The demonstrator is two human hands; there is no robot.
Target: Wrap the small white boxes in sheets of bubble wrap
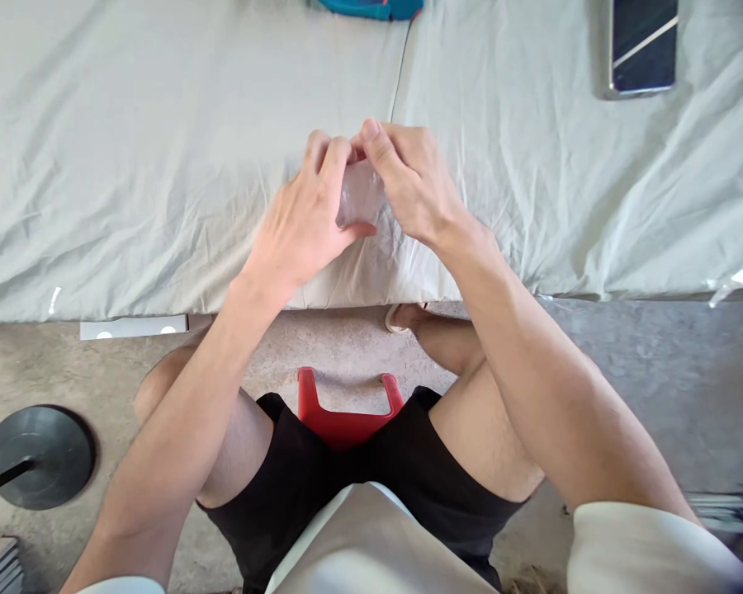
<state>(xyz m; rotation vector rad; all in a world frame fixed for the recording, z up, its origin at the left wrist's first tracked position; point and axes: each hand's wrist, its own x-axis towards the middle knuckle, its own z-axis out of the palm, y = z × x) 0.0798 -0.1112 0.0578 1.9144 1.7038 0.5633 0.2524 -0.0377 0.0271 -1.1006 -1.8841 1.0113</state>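
A small, clear, crinkled piece of plastic (360,195) is between my two hands, above the near part of the cloth-covered table. My left hand (306,210) curls its fingers over the plastic's far left side, with the thumb stretched out along the near edge. On the other side, my right hand (418,177) is closed, its thumb pressed against the bent forefinger at the plastic's upper right edge. The fingertips of both hands nearly meet at the far side. Part of the plastic is hidden behind the fingers, and its exact kind cannot be made out.
Wrinkled pale cloth (161,165) covers the table. A phone (644,49) lies at the far right, and a teal item (375,7) at the far edge. A red stool (347,425) is under me. A round black base (40,456) stands on the floor at left.
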